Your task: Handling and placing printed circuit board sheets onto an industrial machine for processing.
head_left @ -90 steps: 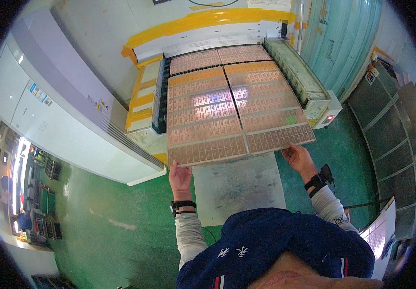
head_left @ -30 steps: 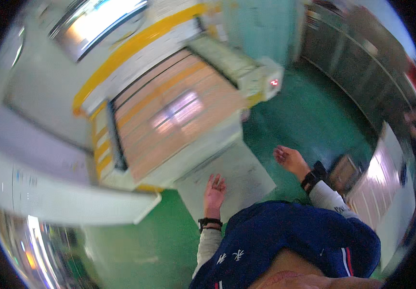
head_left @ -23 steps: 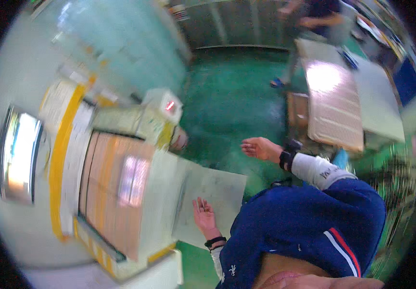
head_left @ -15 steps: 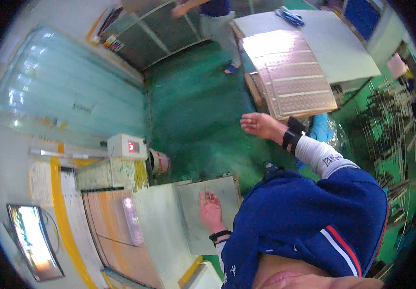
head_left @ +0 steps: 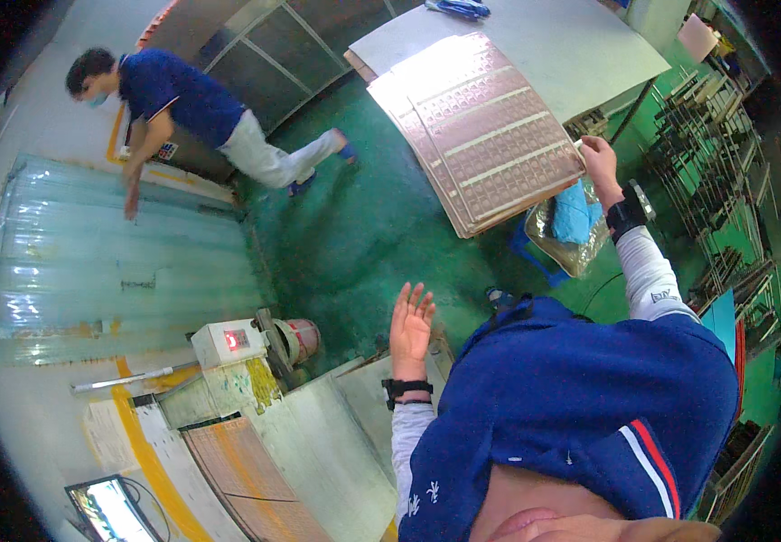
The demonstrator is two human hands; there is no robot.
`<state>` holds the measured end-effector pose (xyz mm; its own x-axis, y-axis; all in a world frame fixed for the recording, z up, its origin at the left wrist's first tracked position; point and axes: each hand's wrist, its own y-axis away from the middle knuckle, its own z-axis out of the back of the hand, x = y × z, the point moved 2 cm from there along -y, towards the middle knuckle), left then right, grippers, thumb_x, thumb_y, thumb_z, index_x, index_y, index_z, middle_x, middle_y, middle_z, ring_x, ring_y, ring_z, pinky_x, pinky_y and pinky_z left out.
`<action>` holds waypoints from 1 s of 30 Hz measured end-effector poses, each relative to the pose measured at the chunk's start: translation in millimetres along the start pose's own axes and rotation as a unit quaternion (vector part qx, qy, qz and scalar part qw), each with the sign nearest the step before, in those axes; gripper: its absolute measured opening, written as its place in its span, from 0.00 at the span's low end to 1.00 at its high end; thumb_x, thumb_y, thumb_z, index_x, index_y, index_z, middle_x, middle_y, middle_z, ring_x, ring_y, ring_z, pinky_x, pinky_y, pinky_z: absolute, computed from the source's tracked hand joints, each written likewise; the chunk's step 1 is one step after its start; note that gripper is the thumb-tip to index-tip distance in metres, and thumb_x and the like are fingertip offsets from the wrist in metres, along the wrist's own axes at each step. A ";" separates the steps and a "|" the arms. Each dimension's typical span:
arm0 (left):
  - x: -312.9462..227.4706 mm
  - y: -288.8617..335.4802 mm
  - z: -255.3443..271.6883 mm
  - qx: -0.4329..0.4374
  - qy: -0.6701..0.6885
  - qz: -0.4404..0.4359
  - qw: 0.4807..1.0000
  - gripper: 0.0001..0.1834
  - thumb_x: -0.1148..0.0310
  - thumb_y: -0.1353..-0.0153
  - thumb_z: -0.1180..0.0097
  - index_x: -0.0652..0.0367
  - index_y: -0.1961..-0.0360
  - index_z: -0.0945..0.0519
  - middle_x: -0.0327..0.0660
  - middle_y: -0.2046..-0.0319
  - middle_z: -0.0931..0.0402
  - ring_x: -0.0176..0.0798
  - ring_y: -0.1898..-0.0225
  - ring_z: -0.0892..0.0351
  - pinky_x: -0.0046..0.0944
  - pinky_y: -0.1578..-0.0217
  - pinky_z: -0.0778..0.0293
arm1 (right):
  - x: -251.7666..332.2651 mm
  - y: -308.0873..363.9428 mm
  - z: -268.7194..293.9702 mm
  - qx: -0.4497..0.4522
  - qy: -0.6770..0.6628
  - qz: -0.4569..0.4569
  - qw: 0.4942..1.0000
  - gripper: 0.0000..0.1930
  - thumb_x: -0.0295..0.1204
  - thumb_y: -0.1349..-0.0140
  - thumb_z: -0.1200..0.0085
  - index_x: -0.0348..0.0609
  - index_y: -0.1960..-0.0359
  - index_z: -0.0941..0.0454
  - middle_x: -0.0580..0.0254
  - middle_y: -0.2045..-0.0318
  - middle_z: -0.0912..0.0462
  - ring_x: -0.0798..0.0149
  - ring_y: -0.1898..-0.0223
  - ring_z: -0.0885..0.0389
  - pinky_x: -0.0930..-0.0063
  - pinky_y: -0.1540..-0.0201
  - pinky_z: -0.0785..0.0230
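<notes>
A stack of copper-coloured patterned sheets (head_left: 490,135) lies at the near edge of a white-topped table, its near end jutting past the edge. My right hand (head_left: 599,161) is at the stack's right corner, its fingers closed on the edge of a sheet; whether it holds one sheet or more cannot be seen. My left hand (head_left: 411,327) is raised in front of me, palm up and fingers spread, holding nothing. It is apart from the stack, above the green floor near a pale machine.
The white table (head_left: 589,63) carries blue gloves (head_left: 458,9). A bag with blue cloth (head_left: 574,217) sits below the stack. Metal racks (head_left: 715,190) stand at right. At left are a machine with a control box (head_left: 229,341), a screen (head_left: 115,506) and a co-worker (head_left: 191,104) leaning over.
My right hand has moved right to the stack's corner and closed there. My left hand has risen with fingers spread. The co-worker has come further into view at the left.
</notes>
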<state>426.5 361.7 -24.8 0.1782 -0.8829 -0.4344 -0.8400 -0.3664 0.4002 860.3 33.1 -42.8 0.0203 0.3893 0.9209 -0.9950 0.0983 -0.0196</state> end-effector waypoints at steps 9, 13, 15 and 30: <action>13.4 -99.0 -85.6 0.080 -0.182 0.082 0.977 0.23 0.67 0.34 0.51 0.63 0.39 0.34 0.47 0.43 0.31 0.47 0.46 0.28 0.45 0.46 0.30 | -41.3 -7.8 16.5 0.105 0.017 -0.108 0.988 0.14 0.29 0.42 0.48 0.36 0.57 0.20 0.64 0.67 0.18 0.71 0.66 0.23 0.77 0.66 0.34; 21.4 -125.5 -104.7 0.073 -0.226 0.091 0.967 0.23 0.69 0.35 0.50 0.63 0.39 0.35 0.46 0.45 0.30 0.46 0.47 0.27 0.44 0.48 0.29 | -9.8 2.7 15.3 0.127 -0.063 -0.162 0.977 0.13 0.32 0.44 0.47 0.40 0.59 0.18 0.66 0.69 0.19 0.71 0.70 0.24 0.76 0.70 0.33; 25.6 -133.9 -111.7 0.046 -0.268 0.089 0.958 0.24 0.69 0.35 0.49 0.63 0.39 0.35 0.45 0.46 0.29 0.45 0.48 0.27 0.43 0.50 0.29 | -20.8 -5.0 16.5 0.138 -0.072 -0.153 0.976 0.13 0.32 0.43 0.47 0.41 0.58 0.19 0.66 0.69 0.19 0.70 0.70 0.24 0.75 0.70 0.33; 24.9 -163.3 -106.0 -0.035 -0.231 0.100 0.967 0.19 0.70 0.37 0.46 0.62 0.46 0.29 0.40 0.57 0.26 0.37 0.58 0.25 0.40 0.57 0.26 | 40.5 3.8 22.3 0.181 -0.182 -0.230 0.939 0.09 0.33 0.40 0.44 0.44 0.62 0.20 0.71 0.72 0.22 0.75 0.73 0.27 0.80 0.71 0.34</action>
<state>622.4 368.4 -15.5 -0.2459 -0.7189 -0.6502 -0.7940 -0.2354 0.5605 855.1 28.8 3.2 0.4861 0.0362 0.8731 -0.8590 -0.1638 0.4851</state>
